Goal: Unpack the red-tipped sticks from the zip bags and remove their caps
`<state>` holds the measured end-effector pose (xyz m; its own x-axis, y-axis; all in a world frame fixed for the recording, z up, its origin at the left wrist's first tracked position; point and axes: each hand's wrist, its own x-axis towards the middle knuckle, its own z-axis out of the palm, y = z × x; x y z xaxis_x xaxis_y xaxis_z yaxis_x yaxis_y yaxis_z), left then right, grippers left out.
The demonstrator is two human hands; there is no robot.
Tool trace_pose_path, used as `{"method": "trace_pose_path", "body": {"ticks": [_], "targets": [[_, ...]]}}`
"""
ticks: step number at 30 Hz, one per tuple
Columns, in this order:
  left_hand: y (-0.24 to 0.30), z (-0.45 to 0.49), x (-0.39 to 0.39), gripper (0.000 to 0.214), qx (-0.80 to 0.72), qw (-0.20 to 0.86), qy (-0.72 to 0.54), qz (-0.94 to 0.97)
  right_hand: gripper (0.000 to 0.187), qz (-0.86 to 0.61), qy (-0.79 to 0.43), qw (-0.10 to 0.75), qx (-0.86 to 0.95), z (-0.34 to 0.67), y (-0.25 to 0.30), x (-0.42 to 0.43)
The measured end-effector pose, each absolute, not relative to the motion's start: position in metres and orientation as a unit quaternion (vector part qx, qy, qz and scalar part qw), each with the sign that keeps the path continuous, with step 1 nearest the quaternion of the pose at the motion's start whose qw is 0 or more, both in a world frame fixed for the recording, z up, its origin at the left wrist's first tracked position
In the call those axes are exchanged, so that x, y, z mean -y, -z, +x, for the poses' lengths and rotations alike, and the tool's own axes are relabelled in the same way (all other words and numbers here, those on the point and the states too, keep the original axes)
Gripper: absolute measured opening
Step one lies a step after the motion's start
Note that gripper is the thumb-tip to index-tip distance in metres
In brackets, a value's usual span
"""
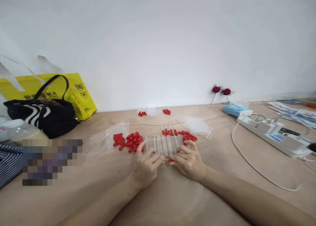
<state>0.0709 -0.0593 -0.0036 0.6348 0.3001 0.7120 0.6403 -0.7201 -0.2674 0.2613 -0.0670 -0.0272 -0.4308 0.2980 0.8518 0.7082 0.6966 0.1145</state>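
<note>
Both hands meet low in front of a row of clear glass dropper tubes (164, 146) lying side by side. My left hand (147, 165) is closed, pinching one glass tube (166, 160), of which only a short piece shows. My right hand (189, 160) is closed on a red rubber bulb (170, 160) at the end of that tube. How far the tube sits inside the bulb I cannot tell. Left of the row lie many loose red bulbs (133, 140); more bulbs (189, 135) are by its right end. Several droppers with bulbs fitted (170, 132) lie just behind the row.
Clear plastic bags (105, 138) flank the work, another (198, 125) at right. A bag with tubes and red bulbs (154, 112) lies near the wall. A power strip (271, 135) with a white cable (243, 158) is at right; black (44, 115) and yellow bags (82, 97) stand left.
</note>
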Motion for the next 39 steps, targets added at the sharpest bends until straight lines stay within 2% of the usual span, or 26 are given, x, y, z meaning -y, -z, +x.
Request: {"method": "trace_pose_path", "body": {"ticks": [12,22,28,35,39], "targets": [[0.004,0.070,0.062,0.023,0.266,0.248,0.330,-0.871,0.017,-0.298,0.228,0.437,0.818,0.263,0.027,0.070],[0.001,0.070,0.070,0.025,0.267,0.226,0.347,-0.870,0.009,-0.263,0.218,0.453,0.823,0.262,0.025,0.072],[0.000,0.057,0.071,0.025,0.290,0.202,0.359,-0.864,0.013,-0.268,0.182,0.452,0.831,0.275,0.023,0.073],[-0.002,0.045,0.065,0.021,0.369,0.113,0.384,-0.839,0.012,-0.368,0.109,0.465,0.798,0.288,0.012,0.068],[-0.006,0.040,0.050,0.023,0.448,-0.041,0.391,-0.803,0.017,-0.448,0.121,0.459,0.757,0.297,0.018,0.058]]}}
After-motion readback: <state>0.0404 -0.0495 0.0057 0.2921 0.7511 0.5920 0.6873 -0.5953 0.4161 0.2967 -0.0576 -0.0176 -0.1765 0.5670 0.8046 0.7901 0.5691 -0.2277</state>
